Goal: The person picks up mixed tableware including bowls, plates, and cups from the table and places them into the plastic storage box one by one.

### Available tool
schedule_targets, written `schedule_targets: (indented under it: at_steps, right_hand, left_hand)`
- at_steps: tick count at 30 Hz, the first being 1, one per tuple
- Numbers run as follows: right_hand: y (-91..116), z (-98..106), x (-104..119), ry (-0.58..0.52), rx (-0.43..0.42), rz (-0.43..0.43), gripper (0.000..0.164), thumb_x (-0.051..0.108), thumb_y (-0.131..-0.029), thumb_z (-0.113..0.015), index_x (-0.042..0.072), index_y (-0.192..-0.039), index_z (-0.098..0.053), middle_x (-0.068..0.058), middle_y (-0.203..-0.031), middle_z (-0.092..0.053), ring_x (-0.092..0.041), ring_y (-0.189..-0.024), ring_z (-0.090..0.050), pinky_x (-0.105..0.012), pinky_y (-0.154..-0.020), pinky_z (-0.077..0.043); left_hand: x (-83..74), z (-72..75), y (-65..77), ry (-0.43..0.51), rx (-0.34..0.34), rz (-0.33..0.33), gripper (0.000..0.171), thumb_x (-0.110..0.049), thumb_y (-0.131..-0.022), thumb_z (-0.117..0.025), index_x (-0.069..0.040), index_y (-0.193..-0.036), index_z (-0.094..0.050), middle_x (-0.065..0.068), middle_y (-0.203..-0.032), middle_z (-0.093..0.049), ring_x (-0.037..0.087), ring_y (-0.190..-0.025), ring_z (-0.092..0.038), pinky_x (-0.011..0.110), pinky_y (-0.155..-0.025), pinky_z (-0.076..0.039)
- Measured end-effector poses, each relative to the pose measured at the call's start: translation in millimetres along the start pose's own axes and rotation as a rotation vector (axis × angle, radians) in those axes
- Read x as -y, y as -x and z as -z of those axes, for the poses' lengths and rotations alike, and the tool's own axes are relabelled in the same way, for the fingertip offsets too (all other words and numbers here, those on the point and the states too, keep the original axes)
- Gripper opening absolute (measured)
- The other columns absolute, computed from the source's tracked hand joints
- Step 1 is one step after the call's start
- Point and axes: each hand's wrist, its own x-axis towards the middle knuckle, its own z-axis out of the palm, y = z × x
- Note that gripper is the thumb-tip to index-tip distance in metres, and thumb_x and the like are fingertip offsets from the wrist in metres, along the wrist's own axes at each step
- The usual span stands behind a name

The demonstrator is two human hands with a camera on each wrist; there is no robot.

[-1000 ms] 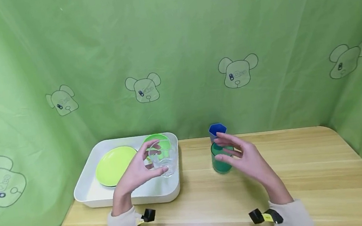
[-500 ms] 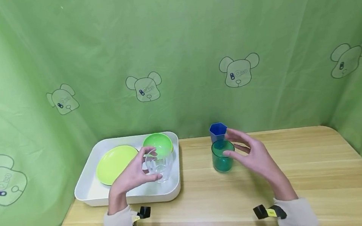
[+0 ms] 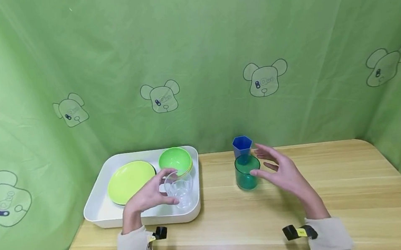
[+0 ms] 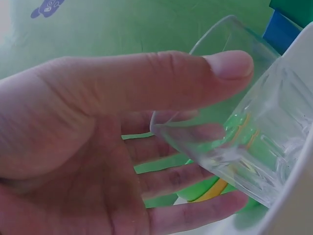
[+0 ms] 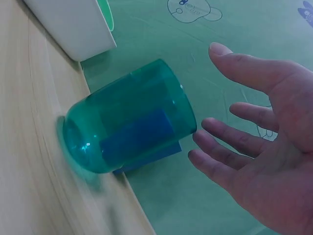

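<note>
In the head view my left hand (image 3: 150, 194) is at the front right of the white tray (image 3: 95, 218), holding a clear drinking glass (image 3: 182, 190) between thumb and fingers. The left wrist view shows the thumb on one side of the glass (image 4: 274, 117) and the fingers on the other; the tray wall hides its base. My right hand (image 3: 282, 171) is spread just right of a green see-through cup (image 3: 247, 178) standing on the table. A gap shows between its fingers and the cup (image 5: 132, 107) in the right wrist view.
A blue hexagonal cup (image 3: 241, 145) stands right behind the green one, partly hidden. In the tray are stacked plates (image 3: 129, 180) with a yellow-green one on top, and stacked bowls (image 3: 175, 158) with a green one on top. A green curtain (image 3: 207, 115) hangs behind the wooden table (image 3: 346, 190).
The clear glass has come down lower into the tray with my left hand. My right hand has drawn back to the right, away from the green cup, which stays put.
</note>
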Motion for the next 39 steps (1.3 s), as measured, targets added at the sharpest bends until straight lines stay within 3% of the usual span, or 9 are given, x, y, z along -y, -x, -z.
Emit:
schedule_targets:
  at_steps: [7,18,29,39]
  right_hand:
    - [0,-2,-15,-0.029,0.055,-0.034,0.094,0.027,-0.086,-0.085,0.006,-0.16,-0.03,-0.025,-0.153,-0.043,-0.048,-0.139,-0.043,-0.059,-0.115,-0.038]
    - [-1,-11,-29,-0.061,0.088,-0.055,0.097,0.022,-0.084,-0.087,0.005,-0.16,-0.028,-0.028,-0.155,-0.038,-0.051,-0.141,-0.039,-0.06,-0.114,-0.037]
    - [-3,-20,-36,-0.083,0.109,-0.089,0.099,0.019,-0.083,-0.088,0.01,-0.161,-0.028,-0.028,-0.155,-0.038,-0.055,-0.139,-0.039,-0.058,-0.112,-0.04]
    - [-5,-24,-41,-0.064,0.105,-0.114,0.097,0.022,-0.084,-0.087,0.005,-0.159,-0.029,-0.029,-0.154,-0.038,-0.056,-0.139,-0.038,-0.056,-0.113,-0.039]
  left_hand:
    - [7.8,-0.6,-1.7,0.022,0.008,-0.001,0.086,0.003,-0.077,-0.085,0.01,-0.147,-0.035,0.034,-0.14,-0.048,0.053,-0.13,-0.045,0.039,-0.088,-0.061]
    - [15.8,0.2,-4.7,0.07,0.033,-0.009,0.085,0.01,-0.075,-0.083,0.011,-0.146,-0.036,0.037,-0.142,-0.046,0.057,-0.133,-0.042,0.058,-0.093,-0.057]
    - [21.3,0.3,-2.8,0.05,0.041,0.023,0.085,0.011,-0.073,-0.084,0.012,-0.144,-0.038,0.036,-0.143,-0.047,0.054,-0.135,-0.043,0.057,-0.096,-0.056]
    - [24.2,2.6,-2.8,0.037,0.05,0.056,0.087,0.008,-0.073,-0.085,0.01,-0.145,-0.038,0.034,-0.142,-0.049,0.053,-0.133,-0.045,0.049,-0.1,-0.055]
